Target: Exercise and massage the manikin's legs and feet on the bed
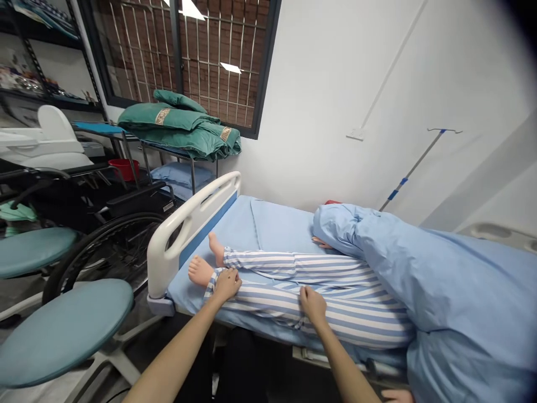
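Note:
A figure with manikin-like bare feet (200, 271) lies on the bed, wearing blue-and-white striped trousers (356, 319). My left hand (227, 284) is closed on the near trouser leg just above the ankle, its fingers curled over the cloth. Around knee height on that same leg, my right hand (312, 304) pinches the fabric in a loose fist. The far leg lies alongside, its trouser leg reaching the ankle. A light blue quilt (453, 280) is bunched over the upper body, and part of the figure's hand (322, 242) shows at its edge.
The bed's white footboard (195, 224) rises on the left. Beside it stand a wheelchair (109, 246) and a round teal-topped stool (67, 330). Green folded bedding (180, 126) sits on a rack under the window. An IV pole (413, 170) stands behind the bed at right.

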`<move>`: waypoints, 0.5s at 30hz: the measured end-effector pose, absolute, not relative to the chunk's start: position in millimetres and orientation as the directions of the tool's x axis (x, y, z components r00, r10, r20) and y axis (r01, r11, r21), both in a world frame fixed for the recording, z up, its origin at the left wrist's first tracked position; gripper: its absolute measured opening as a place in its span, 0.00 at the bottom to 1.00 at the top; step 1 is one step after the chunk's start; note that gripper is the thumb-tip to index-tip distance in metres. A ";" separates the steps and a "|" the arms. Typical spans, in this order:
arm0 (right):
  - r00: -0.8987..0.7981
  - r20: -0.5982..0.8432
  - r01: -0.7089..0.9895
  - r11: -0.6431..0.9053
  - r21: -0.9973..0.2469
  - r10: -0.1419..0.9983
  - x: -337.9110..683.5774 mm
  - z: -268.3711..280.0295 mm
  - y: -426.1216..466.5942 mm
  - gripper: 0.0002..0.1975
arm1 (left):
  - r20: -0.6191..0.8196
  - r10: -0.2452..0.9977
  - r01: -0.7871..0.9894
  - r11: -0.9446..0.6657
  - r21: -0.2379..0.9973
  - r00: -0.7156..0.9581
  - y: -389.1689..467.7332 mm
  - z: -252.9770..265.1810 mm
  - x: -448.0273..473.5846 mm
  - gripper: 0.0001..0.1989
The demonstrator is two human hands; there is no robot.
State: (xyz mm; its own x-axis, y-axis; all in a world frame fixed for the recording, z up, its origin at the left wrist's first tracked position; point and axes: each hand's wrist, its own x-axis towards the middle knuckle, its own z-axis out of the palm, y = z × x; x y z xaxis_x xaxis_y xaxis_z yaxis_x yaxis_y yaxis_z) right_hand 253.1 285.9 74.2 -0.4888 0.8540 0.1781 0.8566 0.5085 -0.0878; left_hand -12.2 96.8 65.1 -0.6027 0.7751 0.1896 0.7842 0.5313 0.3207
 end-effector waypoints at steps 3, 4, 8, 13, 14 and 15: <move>-0.602 0.138 0.773 0.617 -0.144 0.786 194.9 73.9 256.7 0.19 | 0.120 0.786 0.763 0.533 0.365 -0.606 99.5 65.3 -10.4 0.08; -0.637 0.129 0.742 0.650 -0.165 0.760 174.3 74.2 247.2 0.19 | 0.098 0.786 0.749 0.532 0.395 -0.610 100.3 65.5 -10.8 0.08; -0.810 0.121 0.540 0.810 -0.228 0.574 92.2 75.6 213.8 0.14 | 0.045 0.775 0.656 0.501 0.564 -0.630 101.4 65.6 -16.0 0.09; -0.890 0.223 0.362 0.914 -0.185 0.398 7.0 78.8 199.6 0.10 | -0.023 0.685 0.408 0.460 0.789 -0.728 102.1 67.1 -34.5 0.16; -0.899 0.229 0.342 0.925 -0.166 0.373 -6.2 78.0 201.0 0.13 | -0.045 0.649 0.350 0.466 0.813 -0.760 101.0 67.6 -41.2 0.18; -0.914 0.216 0.318 0.937 -0.147 0.344 -18.1 76.0 203.4 0.17 | -0.074 0.622 0.299 0.473 0.829 -0.780 99.4 68.0 -48.5 0.18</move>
